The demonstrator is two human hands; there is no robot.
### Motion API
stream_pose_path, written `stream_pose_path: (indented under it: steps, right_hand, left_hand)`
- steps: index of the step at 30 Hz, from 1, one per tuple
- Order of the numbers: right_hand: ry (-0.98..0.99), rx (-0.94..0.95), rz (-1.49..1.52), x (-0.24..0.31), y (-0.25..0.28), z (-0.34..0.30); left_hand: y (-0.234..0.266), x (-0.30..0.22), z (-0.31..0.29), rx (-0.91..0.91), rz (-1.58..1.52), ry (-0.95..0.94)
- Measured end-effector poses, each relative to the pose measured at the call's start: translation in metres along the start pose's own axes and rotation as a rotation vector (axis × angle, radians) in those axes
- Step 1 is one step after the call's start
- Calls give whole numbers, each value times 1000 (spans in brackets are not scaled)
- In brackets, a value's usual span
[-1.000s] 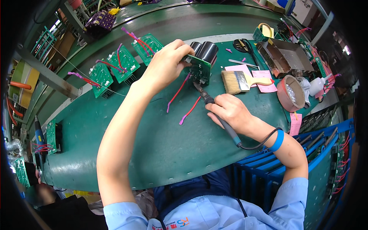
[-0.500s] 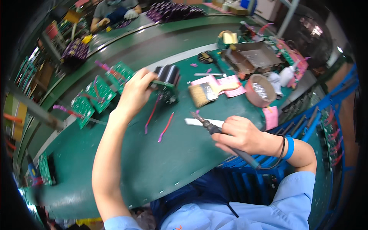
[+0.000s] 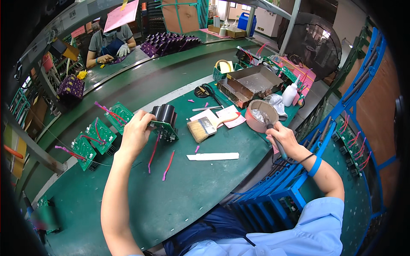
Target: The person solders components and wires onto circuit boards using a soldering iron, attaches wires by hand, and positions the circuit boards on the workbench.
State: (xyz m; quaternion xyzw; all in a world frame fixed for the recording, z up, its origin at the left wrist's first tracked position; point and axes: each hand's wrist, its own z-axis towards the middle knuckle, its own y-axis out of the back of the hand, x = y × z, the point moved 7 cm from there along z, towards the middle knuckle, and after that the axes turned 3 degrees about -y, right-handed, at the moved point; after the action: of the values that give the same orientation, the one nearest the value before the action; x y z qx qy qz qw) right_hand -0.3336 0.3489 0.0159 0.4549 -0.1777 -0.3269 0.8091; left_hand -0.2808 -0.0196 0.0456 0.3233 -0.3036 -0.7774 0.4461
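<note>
My left hand [image 3: 137, 130] is closed on the edge of a green circuit board [image 3: 171, 133], held tilted above the green bench. Large black cylinders [image 3: 164, 113] stand on the board, and a red wire [image 3: 154, 154] with a purple end hangs beneath it. A loose red wire [image 3: 169, 164] lies just to its right. My right hand [image 3: 284, 138] grips a soldering iron [image 3: 279, 148] by the handle. The iron's tip end reaches into a round pinkish tub [image 3: 255, 125] holding silvery bits; the very tip is hard to make out.
Between my hands lie a wide brush [image 3: 200, 129] and a white strip [image 3: 213, 156]. Several wired boards [image 3: 100, 135] sit at left. A metal tray [image 3: 258, 81], white bottle [image 3: 289, 94] and cloth [image 3: 277, 104] stand beyond the tub. Blue racks [image 3: 294, 183] edge the right; another person [image 3: 112, 42] works opposite.
My right hand has carried the soldering iron from over the white strip up and right to the tub. My left hand still holds the circuit board. The whole view has shifted.
</note>
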Motion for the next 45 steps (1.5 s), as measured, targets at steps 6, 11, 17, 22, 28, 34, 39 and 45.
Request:
stream_pose_path:
  steps: [6,11,17,22,28,34,39,45]
  right_hand:
    - [-65,135,91,-3,-3,8]
    - [-444,-152,324,-63,12,41]
    - [-1039,-501,1306,-159,-66,67]
    - [-1271,-664,1746,-201,-129,53]
    - [-1391,-455,1730,-185,-145,39]
    - [-468,471,893,-15,-102,73]
    - [319,351,168,116,-80,44]
    - [428,316,-36,137,-101,34]
  left_hand:
    - [1,0,-2,-16,21,-6]
    - [-1,2,-1,-3,0,11]
    - [-1,1,2,9,15,23]
    - [-1,1,1,11,40,-11]
    - [-4,8,-1,119,50,37]
    - [-2,4,0,61,72,-22]
    - [-5,6,0,58,85,-16]
    - [-4,6,0,46,84,-16]
